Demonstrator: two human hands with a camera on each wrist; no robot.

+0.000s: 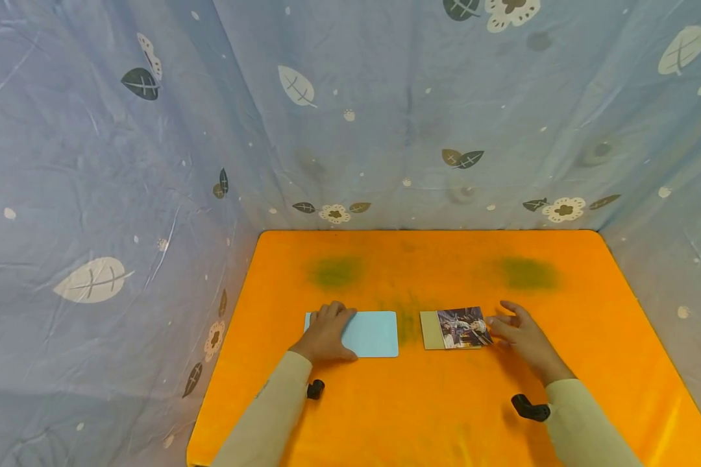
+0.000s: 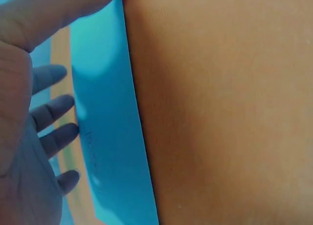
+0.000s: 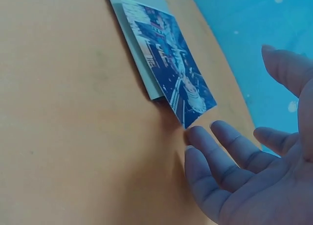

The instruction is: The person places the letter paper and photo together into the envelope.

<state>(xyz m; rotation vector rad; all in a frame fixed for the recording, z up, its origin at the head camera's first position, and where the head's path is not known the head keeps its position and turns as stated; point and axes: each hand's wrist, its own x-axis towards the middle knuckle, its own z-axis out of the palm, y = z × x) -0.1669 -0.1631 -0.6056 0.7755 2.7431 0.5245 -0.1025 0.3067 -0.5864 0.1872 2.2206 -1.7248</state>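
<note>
A person's left hand (image 1: 327, 334) rests flat, fingers relaxed, on a light blue card (image 1: 374, 333) on the orange table (image 1: 561, 389). The right hand (image 1: 522, 337) is released, its fingertips (image 3: 195, 137) at the corner of a picture card (image 1: 464, 327) lying across a tan card (image 1: 430, 330). A careless nudge could slide the 2 stacked cards apart. Floral blue cloth (image 1: 385, 117) walls the table; nothing blocks either hand.

I can't read any words or numbers here, not even on the picture card (image 1: 464, 327).
</note>
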